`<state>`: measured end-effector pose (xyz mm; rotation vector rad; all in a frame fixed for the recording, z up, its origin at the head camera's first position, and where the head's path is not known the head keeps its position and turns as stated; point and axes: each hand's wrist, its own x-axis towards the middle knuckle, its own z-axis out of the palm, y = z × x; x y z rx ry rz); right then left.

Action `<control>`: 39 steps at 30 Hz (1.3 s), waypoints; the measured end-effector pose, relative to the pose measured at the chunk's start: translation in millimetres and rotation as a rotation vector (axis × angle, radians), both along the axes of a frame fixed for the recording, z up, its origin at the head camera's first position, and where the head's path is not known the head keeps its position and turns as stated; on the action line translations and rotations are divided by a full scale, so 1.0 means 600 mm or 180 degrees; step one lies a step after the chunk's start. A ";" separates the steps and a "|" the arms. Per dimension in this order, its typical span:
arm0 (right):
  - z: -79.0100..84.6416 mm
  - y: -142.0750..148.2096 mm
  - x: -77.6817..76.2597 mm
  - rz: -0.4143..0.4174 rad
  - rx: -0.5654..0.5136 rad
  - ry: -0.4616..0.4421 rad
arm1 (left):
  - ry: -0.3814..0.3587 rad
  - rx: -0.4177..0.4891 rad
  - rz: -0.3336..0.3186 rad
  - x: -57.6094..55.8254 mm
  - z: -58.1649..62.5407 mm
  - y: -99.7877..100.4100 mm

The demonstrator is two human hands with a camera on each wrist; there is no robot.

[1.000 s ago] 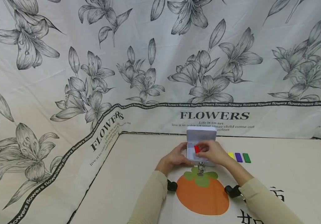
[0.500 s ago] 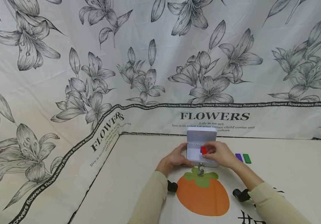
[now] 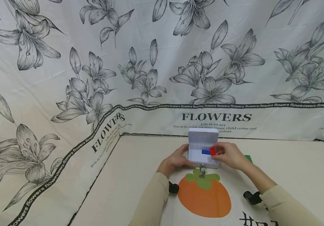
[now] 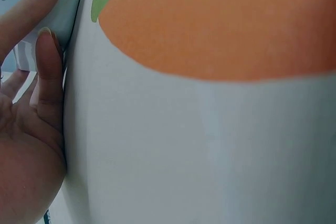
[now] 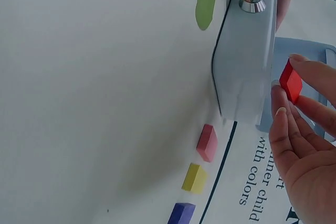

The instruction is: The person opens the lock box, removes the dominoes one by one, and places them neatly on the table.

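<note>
A small pale metal box (image 3: 202,138) stands with its lid raised. My left hand (image 3: 178,158) grips its left side, thumb and fingers on the walls, as the left wrist view also shows. Between thumb and fingers my right hand (image 3: 229,154) pinches a red block (image 5: 291,81) over the box's right side. Inside the box lies a blue block (image 3: 206,152), partly covered by the red one in the head view. A lock (image 5: 252,2) with a key and ring sits on the box's front wall.
To the right of the box, a pink block (image 5: 207,143), a yellow block (image 5: 194,178) and a purple block (image 5: 181,213) stand in a row. A green block (image 3: 248,158) shows behind my right wrist. An orange persimmon print (image 3: 204,201) covers the cloth before the box.
My right hand has carried the red block rightward, from mid-box to the right side. The blue block inside has come into view. My left hand stays in place.
</note>
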<state>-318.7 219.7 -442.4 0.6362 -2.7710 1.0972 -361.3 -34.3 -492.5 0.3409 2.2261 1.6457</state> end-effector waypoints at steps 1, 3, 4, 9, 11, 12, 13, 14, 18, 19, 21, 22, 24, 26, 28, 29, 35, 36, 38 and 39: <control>0.001 0.002 0.000 -0.0012 0.0012 0.0005 | 0.0005 0.0007 -0.0004 0.000 0.001 0.000; 0.002 0.006 0.002 -0.0020 0.0028 -0.0009 | 0.0009 0.0004 -0.0011 0.000 0.001 0.000; 0.002 0.008 0.002 -0.0027 0.0041 -0.0020 | 0.0017 0.0001 -0.0014 0.000 0.001 0.000; -0.001 0.021 0.001 -0.0077 0.0042 -0.0103 | 0.0026 -0.0022 0.0006 0.000 0.001 0.000; -0.003 0.028 0.002 -0.0091 0.0051 -0.0105 | 0.0013 -0.0036 0.0021 0.000 0.001 0.000; -0.004 0.032 0.002 -0.0091 0.0056 -0.0105 | 0.0007 -0.0045 0.0022 0.000 0.001 0.000; -0.004 0.035 0.003 -0.0097 0.0071 -0.0093 | 0.0002 -0.0049 0.0029 0.001 0.002 0.000; -0.004 0.039 0.004 -0.0101 0.0079 -0.0080 | -0.0003 -0.0057 0.0031 0.001 0.002 0.001; -0.005 0.056 0.009 -0.0152 0.0123 -0.0012 | -0.0001 -0.0054 0.0014 0.000 0.002 0.001; -0.005 0.060 0.010 -0.0175 0.0136 -0.0008 | 0.0007 -0.0051 0.0011 0.000 0.002 0.001; -0.006 0.068 0.012 -0.0216 0.0164 -0.0013 | 0.0016 -0.0058 0.0005 -0.001 0.002 0.001; -0.006 0.072 0.014 -0.0231 0.0181 -0.0020 | 0.0022 -0.0065 0.0003 -0.001 0.002 0.001; -0.007 0.080 0.016 -0.0261 0.0230 -0.0034 | 0.0036 -0.0069 0.0003 -0.002 0.001 0.001; -0.007 0.087 0.018 -0.0293 0.0278 -0.0048 | 0.0043 -0.0068 0.0006 -0.001 0.000 0.001; -0.007 0.095 0.020 -0.0314 0.0308 -0.0061 | 0.0054 -0.0055 -0.0001 -0.002 -0.001 0.000; -0.006 0.099 0.021 -0.0329 0.0321 -0.0072 | 0.0054 -0.0055 0.0002 -0.001 -0.002 0.000; -0.002 0.122 0.028 -0.0417 0.0383 -0.0099 | 0.0082 -0.0077 0.0000 -0.001 -0.003 -0.002; -0.002 0.126 0.029 -0.0436 0.0398 -0.0094 | 0.0092 -0.0086 -0.0008 -0.001 -0.003 -0.002; -0.004 0.133 0.031 -0.0464 0.0430 -0.0094 | 0.0106 -0.0107 -0.0015 -0.002 -0.003 -0.001; -0.004 0.138 0.032 -0.0476 0.0443 -0.0096 | 0.0106 -0.0115 -0.0016 -0.002 -0.002 -0.001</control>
